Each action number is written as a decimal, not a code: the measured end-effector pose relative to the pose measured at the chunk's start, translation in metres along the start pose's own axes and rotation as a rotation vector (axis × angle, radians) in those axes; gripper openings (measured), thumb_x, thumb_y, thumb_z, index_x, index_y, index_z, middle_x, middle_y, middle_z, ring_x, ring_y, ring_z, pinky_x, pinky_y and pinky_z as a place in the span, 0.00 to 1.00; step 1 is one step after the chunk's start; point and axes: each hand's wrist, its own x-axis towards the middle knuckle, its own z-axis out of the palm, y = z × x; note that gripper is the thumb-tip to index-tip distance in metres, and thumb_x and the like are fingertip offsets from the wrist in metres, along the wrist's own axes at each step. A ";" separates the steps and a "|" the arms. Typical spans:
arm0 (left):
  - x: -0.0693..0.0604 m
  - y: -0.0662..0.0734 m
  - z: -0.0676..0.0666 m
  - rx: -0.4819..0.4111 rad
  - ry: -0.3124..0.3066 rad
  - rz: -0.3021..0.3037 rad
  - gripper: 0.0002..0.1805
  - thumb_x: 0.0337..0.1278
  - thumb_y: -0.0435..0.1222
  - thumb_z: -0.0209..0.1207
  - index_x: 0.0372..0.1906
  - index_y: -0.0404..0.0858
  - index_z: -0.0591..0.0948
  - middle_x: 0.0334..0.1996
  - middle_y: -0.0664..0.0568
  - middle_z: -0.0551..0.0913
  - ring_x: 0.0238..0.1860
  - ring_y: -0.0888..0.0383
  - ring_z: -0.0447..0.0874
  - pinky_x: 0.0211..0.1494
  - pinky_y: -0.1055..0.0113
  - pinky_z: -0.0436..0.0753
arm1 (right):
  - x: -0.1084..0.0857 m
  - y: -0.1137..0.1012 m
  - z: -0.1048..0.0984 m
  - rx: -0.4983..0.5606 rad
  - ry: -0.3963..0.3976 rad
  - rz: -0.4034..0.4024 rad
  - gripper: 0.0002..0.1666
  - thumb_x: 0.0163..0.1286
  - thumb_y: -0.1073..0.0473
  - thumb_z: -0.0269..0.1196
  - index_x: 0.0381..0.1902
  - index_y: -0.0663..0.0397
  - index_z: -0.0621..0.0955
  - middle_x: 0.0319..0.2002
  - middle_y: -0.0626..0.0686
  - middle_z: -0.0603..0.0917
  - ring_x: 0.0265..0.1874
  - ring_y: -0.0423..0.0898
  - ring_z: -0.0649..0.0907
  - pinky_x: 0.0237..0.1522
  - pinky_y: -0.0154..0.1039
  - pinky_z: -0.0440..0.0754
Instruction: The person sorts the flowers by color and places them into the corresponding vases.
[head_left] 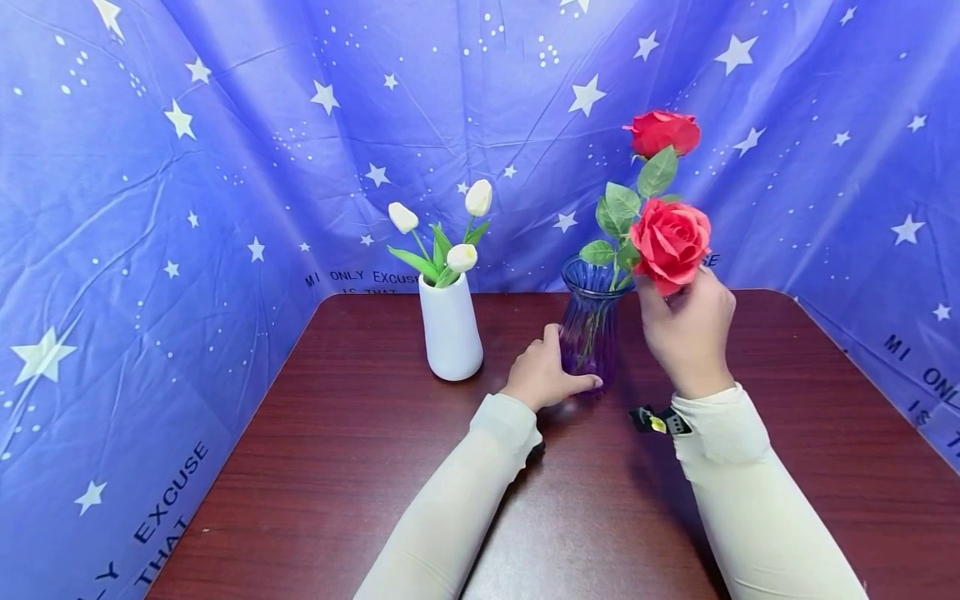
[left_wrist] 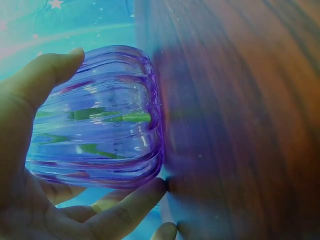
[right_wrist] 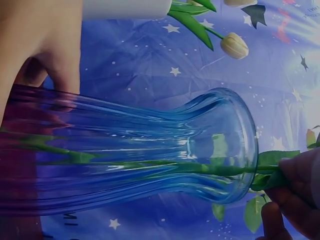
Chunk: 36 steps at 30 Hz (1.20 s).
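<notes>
A ribbed glass vase (head_left: 592, 333), blue at the flared rim and purple at the base, stands upright on the table. My left hand (head_left: 546, 373) holds it low down, thumb on one side and fingers on the other, as the left wrist view shows. Green stems (right_wrist: 205, 167) run down inside the glass. Just above the rim my right hand (head_left: 693, 333) pinches a green rose stem, clearest in the right wrist view. One red rose (head_left: 671, 242) hangs in front of that hand and partly hides its fingers. Another red rose (head_left: 664, 133) rises higher behind, among green leaves (head_left: 621, 202).
Left of the glass vase stands a white vase (head_left: 452, 333) with white tulips (head_left: 478, 198). Both stand toward the back of the dark red wooden table (head_left: 337, 467). A blue star-printed curtain (head_left: 465, 108) closes off the back and both sides.
</notes>
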 end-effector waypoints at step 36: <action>0.000 0.000 0.001 0.020 0.005 -0.006 0.54 0.43 0.70 0.71 0.70 0.48 0.63 0.51 0.47 0.84 0.50 0.50 0.86 0.52 0.52 0.85 | -0.003 0.007 0.010 0.000 -0.052 0.012 0.10 0.65 0.60 0.70 0.37 0.64 0.85 0.25 0.60 0.81 0.26 0.52 0.72 0.34 0.49 0.65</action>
